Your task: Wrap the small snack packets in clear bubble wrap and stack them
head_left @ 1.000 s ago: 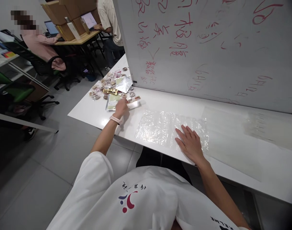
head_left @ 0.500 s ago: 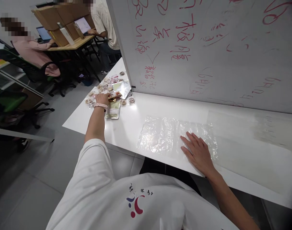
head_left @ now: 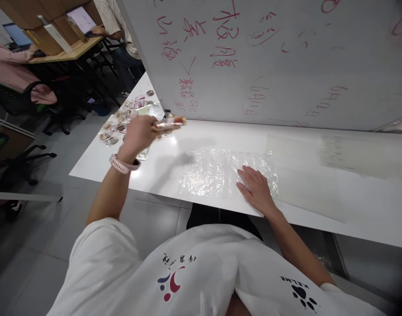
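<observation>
My left hand [head_left: 140, 135] is raised over the table, closed on a shiny red-and-gold foil packet [head_left: 171, 124] that points to the right and is smeared by motion. Behind and left of it lies a pile of small clear-wrapped pieces [head_left: 109, 132], partly hidden by the hand. A silvery-green pouch [head_left: 143, 154] shows below the wrist. Flat on the table rests a crinkled clear plastic bag [head_left: 204, 173]. My right hand [head_left: 256, 188] lies on its right part with the fingers spread, holding nothing.
A whiteboard [head_left: 253, 83] with red writing stands along the far edge of the white table [head_left: 151, 175]. Thin translucent sheets [head_left: 306, 188] lie to the right. Two people sit at a wooden desk [head_left: 72, 52] at the upper left, beside office chairs.
My left hand has lifted the foil packet from the pile and brought it up and toward the right. My right hand stays on the plastic bag. The view has shifted a little.
</observation>
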`<state>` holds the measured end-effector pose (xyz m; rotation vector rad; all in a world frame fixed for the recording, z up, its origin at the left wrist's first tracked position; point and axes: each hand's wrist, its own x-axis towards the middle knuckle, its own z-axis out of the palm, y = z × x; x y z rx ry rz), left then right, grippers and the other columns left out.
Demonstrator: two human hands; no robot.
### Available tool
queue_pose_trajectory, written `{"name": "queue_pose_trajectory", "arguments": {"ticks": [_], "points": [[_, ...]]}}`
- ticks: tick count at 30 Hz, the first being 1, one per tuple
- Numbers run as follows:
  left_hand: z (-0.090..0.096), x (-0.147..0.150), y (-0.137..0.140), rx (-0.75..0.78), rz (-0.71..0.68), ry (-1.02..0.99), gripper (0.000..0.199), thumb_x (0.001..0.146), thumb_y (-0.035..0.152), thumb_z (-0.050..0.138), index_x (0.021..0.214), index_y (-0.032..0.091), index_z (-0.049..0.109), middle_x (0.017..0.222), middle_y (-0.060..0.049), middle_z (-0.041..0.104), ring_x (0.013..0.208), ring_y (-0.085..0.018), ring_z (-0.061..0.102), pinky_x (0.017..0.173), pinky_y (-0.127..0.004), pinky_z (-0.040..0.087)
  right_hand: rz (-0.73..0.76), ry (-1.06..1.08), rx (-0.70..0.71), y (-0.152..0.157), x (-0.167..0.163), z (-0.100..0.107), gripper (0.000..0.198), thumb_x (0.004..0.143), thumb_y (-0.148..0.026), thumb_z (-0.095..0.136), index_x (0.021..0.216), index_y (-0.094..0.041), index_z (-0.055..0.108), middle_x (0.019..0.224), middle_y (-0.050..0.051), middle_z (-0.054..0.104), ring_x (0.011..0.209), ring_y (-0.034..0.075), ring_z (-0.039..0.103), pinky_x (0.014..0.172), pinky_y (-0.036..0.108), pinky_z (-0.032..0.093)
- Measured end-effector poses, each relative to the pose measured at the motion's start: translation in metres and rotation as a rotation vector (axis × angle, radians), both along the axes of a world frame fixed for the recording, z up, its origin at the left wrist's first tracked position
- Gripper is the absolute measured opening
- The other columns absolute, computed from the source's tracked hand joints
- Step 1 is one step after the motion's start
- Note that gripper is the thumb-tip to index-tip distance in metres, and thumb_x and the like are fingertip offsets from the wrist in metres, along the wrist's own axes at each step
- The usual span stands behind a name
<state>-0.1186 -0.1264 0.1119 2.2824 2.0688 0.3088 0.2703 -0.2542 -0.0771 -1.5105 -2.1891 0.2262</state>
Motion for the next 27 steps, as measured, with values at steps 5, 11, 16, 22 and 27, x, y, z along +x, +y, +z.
{"name": "queue_pose_trajectory", "arguments": {"ticks": [5, 11, 16, 22, 27], "points": [[-0.049, 0.135, -0.059, -0.455, -0.286, -0.325, 0.024, 0.081, 0.044, 0.069, 0.080, 0.020, 0.070, 0.072, -0.002, 0.068, 0.064, -0.018, 0.060, 0.058, -0.029, 0.038, -0.119, 0.283, -0.060, -0.002, 0.006, 0.004, 0.049, 0.103, -0.047, 0.035, 0.142, -0.025, 0.054, 0.139, 0.010, 0.061, 0.130, 0.026, 0.054, 0.110, 0.047, 0.042], [-0.103, 0.170, -0.074, -0.385, -0.224, -0.340, 0.044, 0.081, 0.060, 0.068, 0.106, 0.024, 0.063, 0.084, -0.003, 0.071, 0.072, -0.021, 0.064, 0.058, -0.028, 0.037, -0.145, 0.404, -0.113, -0.002, 0.012, 0.007, 0.052, 0.103, -0.050, 0.033, 0.144, -0.025, 0.052, 0.133, 0.010, 0.064, 0.122, 0.026, 0.057, 0.102, 0.045, 0.047], [-0.112, 0.156, -0.104, -0.217, -0.031, -0.174, 0.049, 0.092, 0.065, 0.051, 0.116, 0.022, 0.055, 0.100, -0.010, 0.069, 0.087, -0.026, 0.066, 0.067, -0.032, 0.041, -0.036, 0.216, -0.057, 0.000, 0.008, 0.006, 0.048, 0.100, -0.047, 0.044, 0.141, -0.025, 0.055, 0.142, 0.008, 0.058, 0.132, 0.028, 0.049, 0.108, 0.046, 0.039], [-0.136, 0.179, -0.136, -0.036, -0.060, -0.072, 0.047, 0.096, 0.054, 0.050, 0.127, 0.020, 0.054, 0.121, -0.016, 0.060, 0.114, -0.033, 0.054, 0.091, -0.043, 0.044, -0.033, 0.172, -0.031, 0.000, 0.006, -0.001, 0.046, 0.097, -0.046, 0.050, 0.137, -0.026, 0.058, 0.146, 0.008, 0.055, 0.133, 0.029, 0.047, 0.108, 0.047, 0.037], [-0.143, 0.196, -0.143, 0.036, -0.195, -0.095, 0.044, 0.092, 0.052, 0.057, 0.127, 0.025, 0.055, 0.128, -0.014, 0.057, 0.115, -0.032, 0.052, 0.092, -0.046, 0.043, -0.062, 0.236, -0.016, 0.001, 0.008, -0.003, 0.046, 0.096, -0.045, 0.050, 0.136, -0.024, 0.060, 0.140, 0.010, 0.059, 0.130, 0.030, 0.050, 0.109, 0.050, 0.038]]}}
